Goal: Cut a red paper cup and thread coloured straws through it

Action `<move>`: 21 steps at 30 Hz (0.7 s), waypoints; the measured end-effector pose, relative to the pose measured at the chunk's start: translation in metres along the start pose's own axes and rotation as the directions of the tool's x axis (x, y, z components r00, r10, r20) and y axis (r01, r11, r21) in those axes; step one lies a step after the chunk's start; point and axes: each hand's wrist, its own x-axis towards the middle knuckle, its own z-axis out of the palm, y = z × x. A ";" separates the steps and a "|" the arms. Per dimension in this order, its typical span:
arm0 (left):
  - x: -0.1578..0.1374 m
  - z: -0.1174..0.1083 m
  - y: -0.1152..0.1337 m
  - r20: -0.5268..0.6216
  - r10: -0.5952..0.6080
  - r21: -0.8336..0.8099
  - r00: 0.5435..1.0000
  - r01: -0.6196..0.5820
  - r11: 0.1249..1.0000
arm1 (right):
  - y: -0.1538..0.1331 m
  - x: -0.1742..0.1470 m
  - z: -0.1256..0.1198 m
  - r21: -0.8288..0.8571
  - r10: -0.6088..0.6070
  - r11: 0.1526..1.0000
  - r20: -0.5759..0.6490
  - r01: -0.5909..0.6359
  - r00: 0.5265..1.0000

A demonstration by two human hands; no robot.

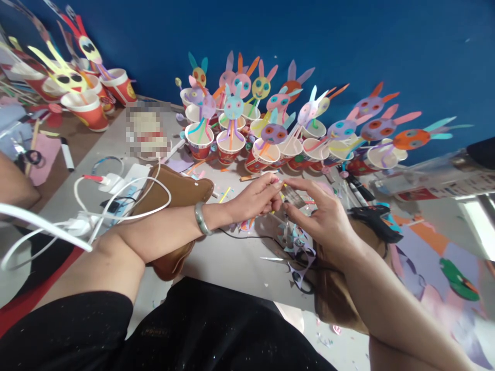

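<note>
The left hand [257, 198] is curled, thumb drawn in against its fingers; whether anything is pinched there cannot be told. The right hand [328, 214] faces it, thumb and forefinger parted, the forefinger's tip just beside the left fingertips. A transparent plastic item [294, 197] shows between the hands, over the middle of the grey table [232, 270], partly hidden by fingers; contact is unclear. Nearer the table's front edge lie scissors [274, 258] and a cut purple paper scrap [305, 258], a thin black cord [251, 237] running behind them. Rabbit-faced paper cups [199, 141] crowd the far edge. A black glue gun [381, 222] sits to the right; a power strip [133, 188] with white cables [164, 188] lies left, beyond the left forearm.
</note>
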 end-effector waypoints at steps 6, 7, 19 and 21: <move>-0.002 0.001 0.000 -0.015 -0.037 -0.027 0.999 0.036 0.999 | 0.002 -0.002 0.008 0.061 0.087 0.994 -0.004 -0.087 0.996; -0.001 0.001 -0.001 -0.019 -0.047 -0.032 0.999 0.046 0.998 | 0.002 -0.002 0.009 0.065 0.087 0.994 -0.011 -0.086 0.996; 0.002 -0.004 -0.002 0.010 -0.059 -0.020 0.998 0.060 0.998 | 0.003 -0.005 0.016 0.119 0.130 0.985 -0.004 -0.128 0.992; 0.005 -0.007 0.001 0.012 -0.065 -0.022 0.998 0.065 0.998 | 0.005 -0.002 0.015 0.140 0.138 0.981 0.005 -0.137 0.990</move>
